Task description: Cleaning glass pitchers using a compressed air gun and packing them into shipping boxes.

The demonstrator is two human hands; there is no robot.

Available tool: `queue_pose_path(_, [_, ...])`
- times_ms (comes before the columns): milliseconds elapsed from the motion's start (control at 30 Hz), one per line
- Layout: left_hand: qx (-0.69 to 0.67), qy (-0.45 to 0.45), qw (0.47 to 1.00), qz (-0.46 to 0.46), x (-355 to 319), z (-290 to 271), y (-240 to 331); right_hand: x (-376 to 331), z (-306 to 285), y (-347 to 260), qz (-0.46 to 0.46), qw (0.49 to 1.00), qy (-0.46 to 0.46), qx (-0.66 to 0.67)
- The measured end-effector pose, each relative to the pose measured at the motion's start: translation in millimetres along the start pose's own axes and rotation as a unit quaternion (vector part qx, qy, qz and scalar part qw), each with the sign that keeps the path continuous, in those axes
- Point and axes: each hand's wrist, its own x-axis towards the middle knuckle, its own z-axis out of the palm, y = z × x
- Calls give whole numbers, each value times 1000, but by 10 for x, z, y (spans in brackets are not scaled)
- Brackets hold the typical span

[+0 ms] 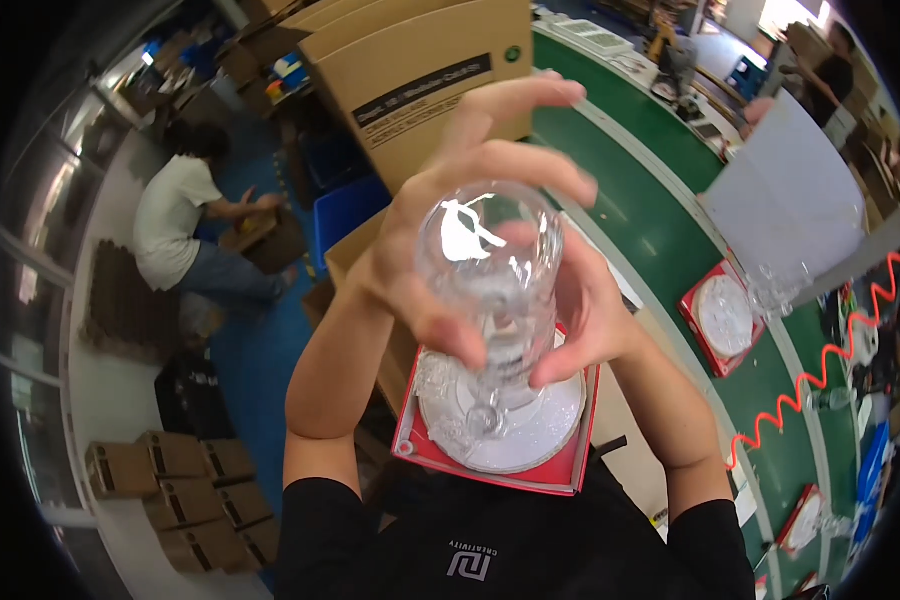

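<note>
A clear glass dome [500,270] with a round knob at its lower end is held up in front of my chest. My left hand [410,240] curves around its left side, thumb against the glass and fingers arched over the far rim, a little blurred. My right hand [595,300] grips the other side, with the thumb low near the narrow part and fingertips showing through the glass. Below it, close to my body, lies an open red box [583,440] with a round white disc [530,440] in it. Crumpled clear plastic wrap [445,400] covers part of the disc.
Tall cardboard cartons [420,90] stand ahead of me, beside a blue bin [345,215]. A green conveyor [620,170] curves along the right, carrying another red box [710,340]. An orange coiled hose [820,365] hangs there. A co-worker [185,210] bends at the left near stacked cartons [185,500].
</note>
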Motion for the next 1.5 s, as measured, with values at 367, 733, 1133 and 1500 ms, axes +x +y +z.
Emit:
queue_pose_path(367, [187, 121, 924, -310, -873, -415, 548, 734, 475, 423, 8, 997, 6, -76])
queue_pose_path(733, [166, 200, 794, -549, -2557, -804, 434, 485, 554, 403, -13, 969, 244, 30])
queue_pose_path(1133, [-77, 193, 736, -644, -3223, -1049, 558, 260, 183, 386, -26, 885, 394, 246])
queue_pose_path(1500, [48, 100, 774, -624, -3159, -955, -66, -494, 127, 1007, -14, 886, 463, -28])
